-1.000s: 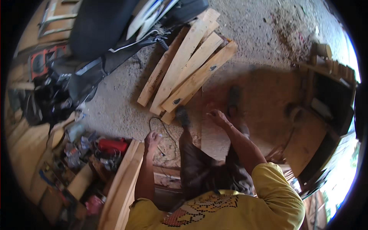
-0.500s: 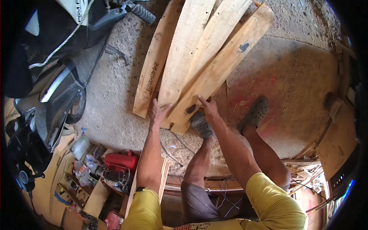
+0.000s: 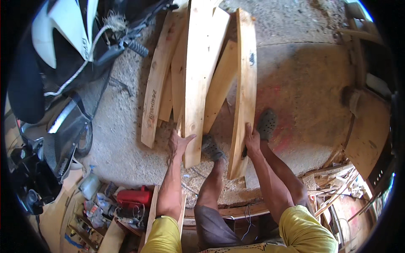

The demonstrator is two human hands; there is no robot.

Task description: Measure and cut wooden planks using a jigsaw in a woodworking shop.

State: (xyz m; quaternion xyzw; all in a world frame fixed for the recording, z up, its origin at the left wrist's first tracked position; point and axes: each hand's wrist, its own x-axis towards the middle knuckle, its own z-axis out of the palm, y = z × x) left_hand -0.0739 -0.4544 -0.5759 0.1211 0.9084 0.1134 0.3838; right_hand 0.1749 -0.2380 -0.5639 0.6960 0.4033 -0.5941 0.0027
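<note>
Seen from the head camera, the left hand (image 3: pixel 179 142) is spread open with the thumb out, its palm pressed against the near end of a wide pale plank (image 3: pixel 197 84) that runs away from the hand across the concrete floor (image 3: pixel 303 97). The right hand (image 3: pixel 252 139) is closed around the edge of a narrow plank (image 3: pixel 244 88), gripping it near its lower end; this plank stands on edge, just right of the wide one. Between the two hands a grey shoe (image 3: pixel 211 147) rests on the floor, and a second shoe (image 3: pixel 267 123) sits just beyond the right hand. More boards (image 3: pixel 157 88) lie left of the left hand. Farther left stands a motorbike (image 3: pixel 63 67), and a red can (image 3: pixel 133 196) sits near the left elbow.
</note>
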